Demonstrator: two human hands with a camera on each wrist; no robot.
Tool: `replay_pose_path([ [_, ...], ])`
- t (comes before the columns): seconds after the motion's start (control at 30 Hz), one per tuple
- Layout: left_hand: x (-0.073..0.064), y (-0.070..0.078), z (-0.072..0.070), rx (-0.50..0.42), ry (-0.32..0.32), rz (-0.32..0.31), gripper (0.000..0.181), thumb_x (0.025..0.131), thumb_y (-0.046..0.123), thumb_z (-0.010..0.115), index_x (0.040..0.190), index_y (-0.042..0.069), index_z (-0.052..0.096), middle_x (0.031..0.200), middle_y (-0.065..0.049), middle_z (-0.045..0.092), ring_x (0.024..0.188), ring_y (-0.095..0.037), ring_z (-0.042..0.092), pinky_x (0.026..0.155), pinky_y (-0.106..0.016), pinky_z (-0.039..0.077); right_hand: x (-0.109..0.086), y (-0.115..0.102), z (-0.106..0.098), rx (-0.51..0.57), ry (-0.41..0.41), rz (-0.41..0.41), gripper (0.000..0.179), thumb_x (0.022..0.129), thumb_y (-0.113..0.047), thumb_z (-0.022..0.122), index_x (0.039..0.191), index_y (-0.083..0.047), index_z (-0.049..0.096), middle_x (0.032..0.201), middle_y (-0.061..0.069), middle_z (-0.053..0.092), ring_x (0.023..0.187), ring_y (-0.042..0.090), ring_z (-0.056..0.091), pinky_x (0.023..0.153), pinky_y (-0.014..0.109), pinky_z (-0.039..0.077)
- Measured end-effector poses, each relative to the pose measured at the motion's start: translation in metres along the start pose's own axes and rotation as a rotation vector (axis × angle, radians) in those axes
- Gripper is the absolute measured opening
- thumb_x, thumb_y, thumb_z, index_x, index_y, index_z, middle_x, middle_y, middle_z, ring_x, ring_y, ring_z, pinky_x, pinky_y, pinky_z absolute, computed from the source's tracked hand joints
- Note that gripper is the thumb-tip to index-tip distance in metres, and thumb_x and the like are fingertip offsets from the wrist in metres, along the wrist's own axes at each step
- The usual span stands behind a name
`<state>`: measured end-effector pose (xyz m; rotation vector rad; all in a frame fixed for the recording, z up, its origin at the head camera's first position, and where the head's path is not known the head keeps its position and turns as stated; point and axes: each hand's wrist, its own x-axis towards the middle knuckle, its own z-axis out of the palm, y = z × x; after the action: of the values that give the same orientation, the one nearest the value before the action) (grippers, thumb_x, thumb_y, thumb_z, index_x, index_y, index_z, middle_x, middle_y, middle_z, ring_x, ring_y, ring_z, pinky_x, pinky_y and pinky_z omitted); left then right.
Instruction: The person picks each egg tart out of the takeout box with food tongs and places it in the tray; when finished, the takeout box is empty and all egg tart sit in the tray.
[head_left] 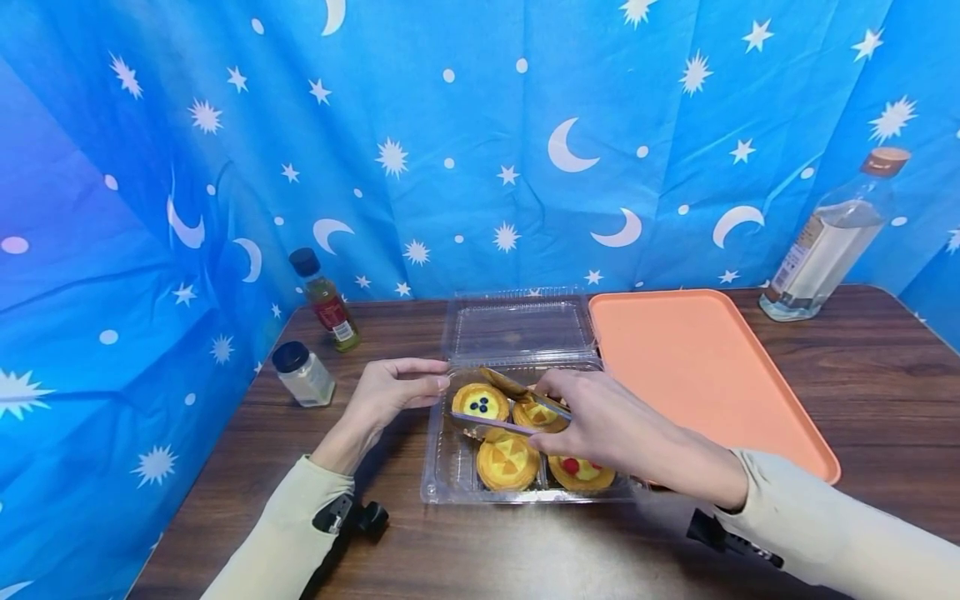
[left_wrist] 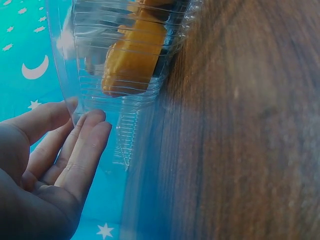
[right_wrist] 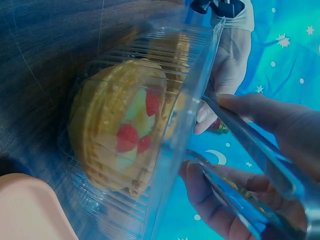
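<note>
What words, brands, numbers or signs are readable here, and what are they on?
No words, brands or numbers are readable.
Small bottle: red label and what looks like a barcode; print too small.
Tall bottle: label too small and blurred.
Jar, plastic box, tray: no writing I can make out.
Curtain: printed moons, stars and dots, no lettering visible.
</note>
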<state>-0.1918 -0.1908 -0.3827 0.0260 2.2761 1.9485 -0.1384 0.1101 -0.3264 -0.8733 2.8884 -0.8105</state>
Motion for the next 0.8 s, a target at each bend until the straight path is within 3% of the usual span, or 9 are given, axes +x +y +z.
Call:
replay_pose_path([
  [0.33, -0.0003, -0.0004, -0.0002, -0.004, 0.001, -0.003, 0.029, 0.094, 0.001, 0.080, 0.121, -0.007, 0.075, 0.111, -0.019, 0.078, 0.098, -0.026, 0.078, 0.089, -0.041, 0.064, -0.0009, 0.0036, 0.0043, 0.040, -0.011, -0.009, 0.044, 0.082, -0.027, 0.092, 0.111, -0.006, 0.067, 0.095, 0.003, 0.073, 0.058, 0.005, 0.049, 0.049, 0.024, 0.043],
  [0.53, -0.0004, -0.0012, 0.0002, -0.046, -0.009, -0.016, 0.031, 0.092, -0.002, 0.080, 0.122, -0.008, 0.074, 0.111, -0.020, 0.078, 0.099, -0.027, 0.078, 0.089, -0.039, 0.065, -0.0021, 0.0048, 0.0036, 0.072, -0.043, 0.045, 0.048, 0.083, -0.030, 0.092, 0.116, -0.006, 0.067, 0.101, 0.006, 0.075, 0.050, 0.005, 0.049, 0.047, 0.026, 0.044],
  [0.63, -0.0001, -0.0010, 0.0003, -0.049, -0.012, -0.017, 0.031, 0.092, -0.002, 0.080, 0.122, -0.008, 0.074, 0.111, -0.020, 0.078, 0.099, -0.027, 0.078, 0.089, -0.039, 0.065, -0.0023, 0.0041, 0.0015, 0.090, -0.066, 0.078, 0.051, 0.083, -0.031, 0.092, 0.119, -0.005, 0.067, 0.096, 0.004, 0.074, 0.046, 0.006, 0.049, 0.042, 0.026, 0.043],
  [0.8, 0.0000, -0.0005, -0.0007, -0.038, -0.010, -0.012, 0.030, 0.093, -0.001, 0.080, 0.121, -0.008, 0.075, 0.112, -0.020, 0.078, 0.099, -0.026, 0.078, 0.088, -0.039, 0.065, -0.0003, 0.0038, -0.0002, 0.090, -0.076, 0.062, 0.049, 0.084, -0.030, 0.091, 0.118, -0.005, 0.067, 0.092, 0.002, 0.072, 0.046, 0.006, 0.050, 0.043, 0.026, 0.043],
])
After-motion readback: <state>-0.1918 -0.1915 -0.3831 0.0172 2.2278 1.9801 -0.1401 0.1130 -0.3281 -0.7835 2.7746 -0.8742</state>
